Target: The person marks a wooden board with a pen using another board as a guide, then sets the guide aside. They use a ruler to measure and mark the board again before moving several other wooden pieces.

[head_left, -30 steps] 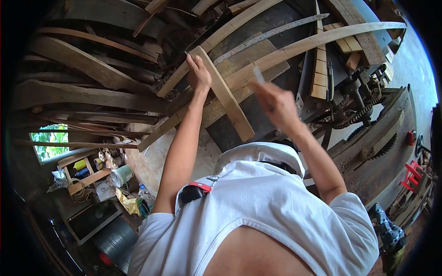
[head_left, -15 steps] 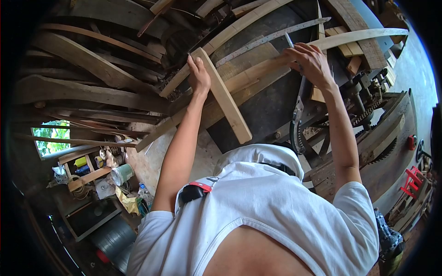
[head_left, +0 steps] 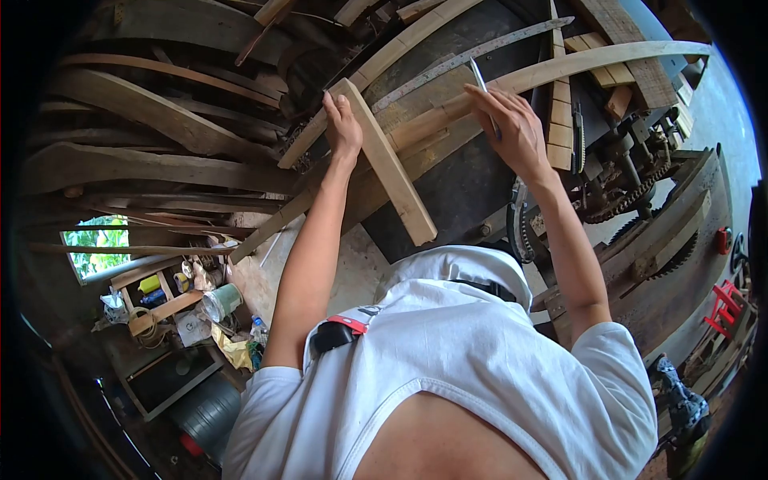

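My left hand is closed on the upper end of a short pale wooden board, fingers and thumb against its left edge. That board lies crosswise over a long, slightly curved wooden strip. My right hand, above the strip and to the right of the board, grips a slim silvery pen whose one end points up past the fingers. Its other end shows below the fingers, apart from the board. A worn, spotted flat strip rests on the dark worktop behind.
Long timbers are stacked at the left. At right stand a toothed saw blade, a chain and wood blocks. A green-white bucket sits at lower left, a red plastic chair at far right.
My right hand has moved left along the curved strip toward the short board, and the pen shows more fully. My left hand and the board have barely shifted.
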`<state>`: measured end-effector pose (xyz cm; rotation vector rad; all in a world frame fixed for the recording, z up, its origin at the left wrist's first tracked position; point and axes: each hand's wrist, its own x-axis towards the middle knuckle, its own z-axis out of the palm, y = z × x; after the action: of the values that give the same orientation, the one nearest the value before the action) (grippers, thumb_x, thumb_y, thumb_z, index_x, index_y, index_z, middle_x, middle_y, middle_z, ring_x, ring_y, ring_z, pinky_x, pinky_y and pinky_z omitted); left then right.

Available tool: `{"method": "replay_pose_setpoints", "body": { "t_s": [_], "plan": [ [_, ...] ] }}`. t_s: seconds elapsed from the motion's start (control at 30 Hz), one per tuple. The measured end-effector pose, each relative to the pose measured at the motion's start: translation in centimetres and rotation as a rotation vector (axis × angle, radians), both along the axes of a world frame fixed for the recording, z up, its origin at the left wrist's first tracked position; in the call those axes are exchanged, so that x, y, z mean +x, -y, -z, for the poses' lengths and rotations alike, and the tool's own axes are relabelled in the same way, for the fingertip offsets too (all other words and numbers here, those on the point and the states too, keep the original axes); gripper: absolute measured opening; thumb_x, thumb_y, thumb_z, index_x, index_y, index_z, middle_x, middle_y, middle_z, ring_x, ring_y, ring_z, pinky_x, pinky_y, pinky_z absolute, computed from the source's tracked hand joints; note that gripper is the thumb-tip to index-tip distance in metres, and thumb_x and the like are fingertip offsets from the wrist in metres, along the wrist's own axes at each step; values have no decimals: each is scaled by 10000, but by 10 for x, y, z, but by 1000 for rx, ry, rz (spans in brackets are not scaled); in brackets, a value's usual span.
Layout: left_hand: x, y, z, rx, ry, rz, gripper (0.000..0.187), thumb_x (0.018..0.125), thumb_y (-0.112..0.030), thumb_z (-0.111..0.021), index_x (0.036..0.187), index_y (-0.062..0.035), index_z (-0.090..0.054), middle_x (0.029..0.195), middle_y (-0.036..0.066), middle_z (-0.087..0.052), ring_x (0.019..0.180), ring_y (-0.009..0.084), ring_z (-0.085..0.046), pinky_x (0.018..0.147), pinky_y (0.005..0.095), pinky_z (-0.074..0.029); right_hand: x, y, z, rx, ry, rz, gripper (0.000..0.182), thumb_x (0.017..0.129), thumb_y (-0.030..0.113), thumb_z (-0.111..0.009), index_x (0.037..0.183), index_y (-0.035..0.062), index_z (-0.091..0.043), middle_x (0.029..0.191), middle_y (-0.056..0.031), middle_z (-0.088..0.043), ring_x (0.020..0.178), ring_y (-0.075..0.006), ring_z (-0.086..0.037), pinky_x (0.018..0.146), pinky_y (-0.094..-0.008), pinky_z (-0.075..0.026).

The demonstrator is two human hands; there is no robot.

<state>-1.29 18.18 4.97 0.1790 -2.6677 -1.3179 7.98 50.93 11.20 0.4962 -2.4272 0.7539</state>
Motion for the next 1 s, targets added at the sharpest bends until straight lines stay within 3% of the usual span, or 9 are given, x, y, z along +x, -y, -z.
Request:
{"method": "replay_pose_setpoints", "body": {
  "t_s": [0.07, 0.1, 0.13, 0.2, 0.37, 0.67, 0.8, 1.0],
  "plan": [
    [5, -5, -14, 2, 50, -7, 693, 1115, -441, -302, 1584, 61, -213, 1615, 329, -293, 1495, 420, -341, 1221, 423, -302, 19, 8, -15, -155, 314, -16, 452, 991, 125, -642, 1439, 148, -588, 1268, -147, -697, 1175, -269, -658, 941, -391, -533],
    [4, -6, -16, 6, 79, -1, 692, 1115, -441, -302, 1582, 62, -217, 1613, 329, -298, 1493, 423, -343, 1220, 424, -304, 26, 14, -19, -285, 349, -50, 415, 1012, 156, -630, 1425, 122, -604, 1130, -158, -698, 1004, -270, -672, 840, -374, -521],
    [4, -7, -17, 9, 107, 6, 691, 1115, -440, -303, 1580, 64, -220, 1610, 329, -303, 1490, 425, -345, 1218, 425, -306, 33, 20, -26, -285, 350, -49, 415, 1012, 156, -630, 1425, 122, -604, 1130, -158, -698, 1004, -270, -672, 840, -374, -521],
    [3, -8, -14, 2, 82, 7, 689, 1114, -441, -302, 1578, 63, -227, 1607, 328, -309, 1487, 428, -348, 1218, 427, -306, 44, 34, -36, -327, 386, -74, 367, 1002, 204, -641, 1353, 97, -644, 942, -123, -633, 882, -287, -623, 780, -399, -499],
    [-5, -4, 3, -70, 21, -9, 686, 1113, -445, -299, 1573, 61, -246, 1602, 327, -321, 1482, 432, -355, 1219, 438, -302, 63, 67, -26, -526, 396, -159, 325, 984, 170, -659, 1271, 18, -661, 945, -155, -624, 861, -339, -627, 760, -428, -522],
    [4, -16, -20, -25, 60, -4, 687, 1112, -446, -297, 1572, 61, -250, 1595, 332, -327, 1472, 439, -366, 1215, 447, -309, 69, 92, -24, -535, 455, -210, 278, 925, 87, -669, 1187, -5, -691, 961, -155, -663, 871, -339, -670, 782, -422, -561],
    [-6, -7, 4, -72, 18, -10, 689, 1110, -450, -300, 1573, 59, -250, 1589, 333, -340, 1457, 442, -388, 1199, 453, -329, 70, 96, -23, -495, 457, -218, 277, 921, 89, -668, 1177, -11, -694, 969, -155, -667, 896, -335, -670, 799, -424, -563],
    [-1, -12, -6, -88, 65, -32, 670, 1110, -442, -301, 1574, 40, -264, 1576, 319, -375, 1430, 444, -426, 1171, 462, -362, 55, 112, -16, -445, 377, -170, 274, 907, 38, -666, 1177, 0, -694, 946, -158, -663, 860, -354, -671, 767, -432, -563]
  ]
}}
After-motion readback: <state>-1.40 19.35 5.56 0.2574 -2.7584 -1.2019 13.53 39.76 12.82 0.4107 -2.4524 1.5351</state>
